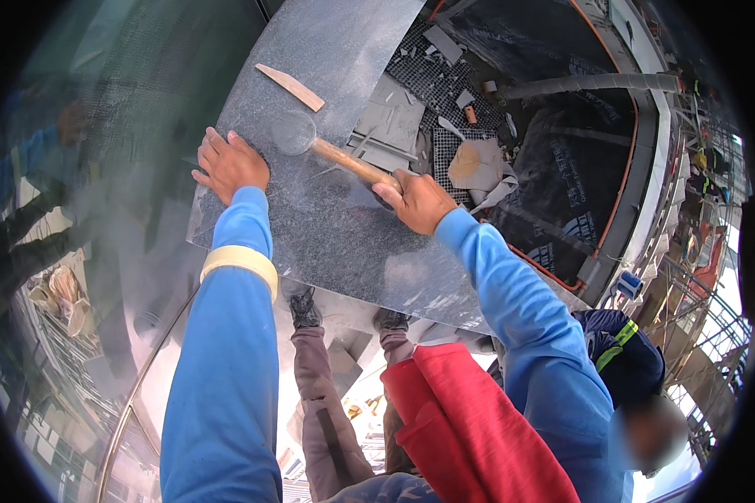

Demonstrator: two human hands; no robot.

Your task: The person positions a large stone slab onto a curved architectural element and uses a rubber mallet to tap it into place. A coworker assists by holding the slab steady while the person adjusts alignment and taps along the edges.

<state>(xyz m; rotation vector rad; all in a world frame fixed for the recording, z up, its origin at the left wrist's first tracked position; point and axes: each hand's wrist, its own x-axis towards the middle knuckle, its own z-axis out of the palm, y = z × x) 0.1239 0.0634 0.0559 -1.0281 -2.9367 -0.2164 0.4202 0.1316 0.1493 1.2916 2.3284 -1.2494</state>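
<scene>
Left hand (229, 163) open, flat on the grey stone slab (327, 226) near its left edge. Right hand (418, 201) grips mallet (327, 147); keep taps light, mid-slab.

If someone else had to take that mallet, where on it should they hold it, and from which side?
Probably by the wooden handle, coming from the right. It is a long, slim shaft running from the translucent head toward the right hand, which grips its far end. The head rests on the grey sheet, which the left hand presses flat.
</scene>
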